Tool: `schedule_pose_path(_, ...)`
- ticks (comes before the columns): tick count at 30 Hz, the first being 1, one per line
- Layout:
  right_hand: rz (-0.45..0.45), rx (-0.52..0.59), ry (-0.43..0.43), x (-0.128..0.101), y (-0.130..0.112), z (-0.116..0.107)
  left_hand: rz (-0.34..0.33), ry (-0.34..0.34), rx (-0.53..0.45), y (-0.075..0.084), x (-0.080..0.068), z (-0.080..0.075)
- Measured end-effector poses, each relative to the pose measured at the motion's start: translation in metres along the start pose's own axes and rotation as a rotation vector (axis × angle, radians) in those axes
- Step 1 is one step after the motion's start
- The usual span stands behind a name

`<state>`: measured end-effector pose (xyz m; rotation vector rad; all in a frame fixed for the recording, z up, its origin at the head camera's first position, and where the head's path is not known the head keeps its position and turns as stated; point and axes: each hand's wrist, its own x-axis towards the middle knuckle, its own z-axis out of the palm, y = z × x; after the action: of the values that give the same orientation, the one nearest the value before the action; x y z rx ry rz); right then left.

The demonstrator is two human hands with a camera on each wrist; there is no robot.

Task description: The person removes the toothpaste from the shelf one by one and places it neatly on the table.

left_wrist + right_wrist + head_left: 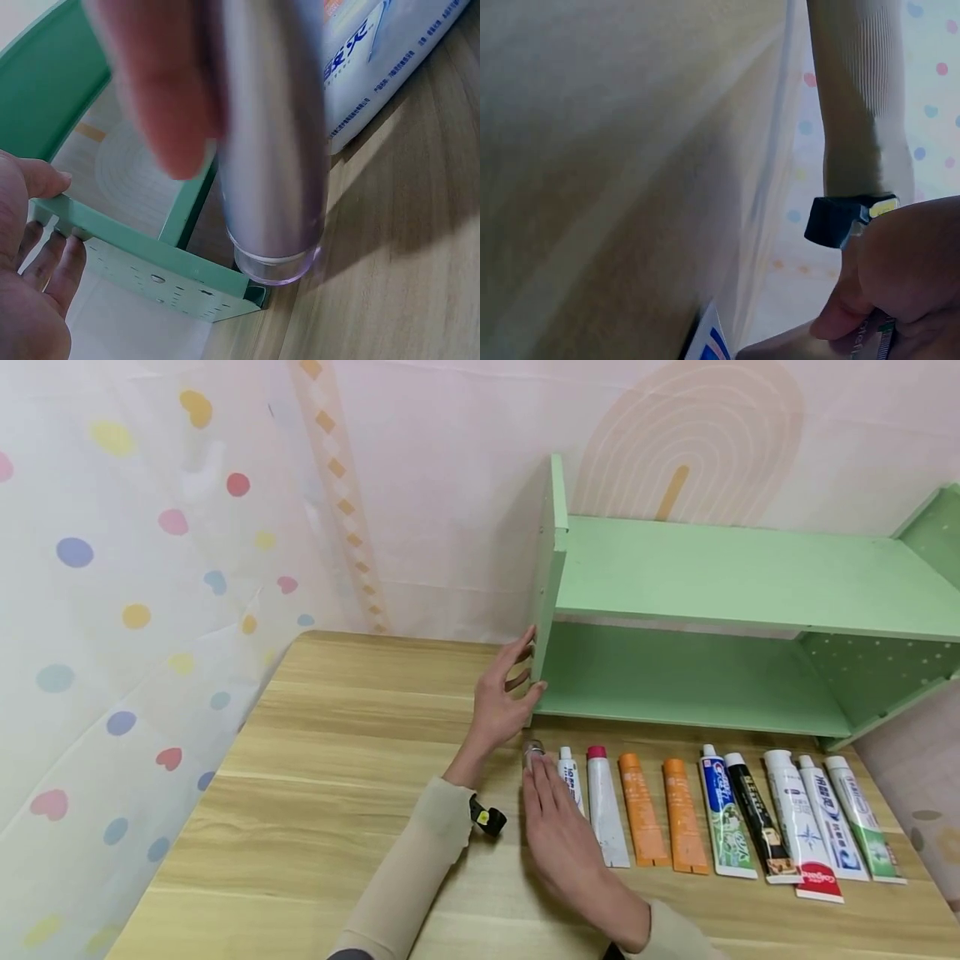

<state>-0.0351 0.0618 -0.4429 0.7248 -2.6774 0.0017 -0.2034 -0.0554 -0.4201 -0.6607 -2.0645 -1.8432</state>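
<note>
My left hand (501, 697) holds the front edge of the left side panel (551, 585) of a green shelf, thumb on one face and fingers on the other, also seen in the left wrist view. My right hand (562, 835) grips a silvery tube with a clear cap (274, 150), whose capped end points at the shelf. In the head view the hand covers most of this tube. Just right of it lies a white tube with blue print (568, 772), partly hidden by the hand. Further right is a grey tube with a magenta cap (606, 810).
Two orange tubes (643, 810) and several toothpaste tubes (726, 818) lie in a row along the shelf's front, caps toward it. The shelf has a top board (735, 568) and a lower board (697, 685). The wooden table (315, 760) extends left to a dotted wall cloth (150, 610).
</note>
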Motion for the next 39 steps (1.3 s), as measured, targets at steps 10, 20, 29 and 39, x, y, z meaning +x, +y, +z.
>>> schedule_pose_path(10, 0.043, -0.022, -0.174, 0.002, -0.015, -0.003, 0.002, -0.003, 0.026, -0.002, 0.001, -0.002)
schedule_pose_path(20, 0.065, 0.028, -0.454, 0.004, -0.021, -0.008, -0.017, -0.005, 0.032, -0.003, 0.001, -0.004)
schedule_pose_path(29, 0.048, 0.05, -0.458, 0.003, -0.021, -0.008, -0.023, -0.003, 0.029, -0.001, 0.001, -0.004)
schedule_pose_path(39, 0.092, 0.272, -0.437, 0.003, -0.006, -0.012, -0.04, -0.011, 0.015, -0.002, -0.002, -0.002)
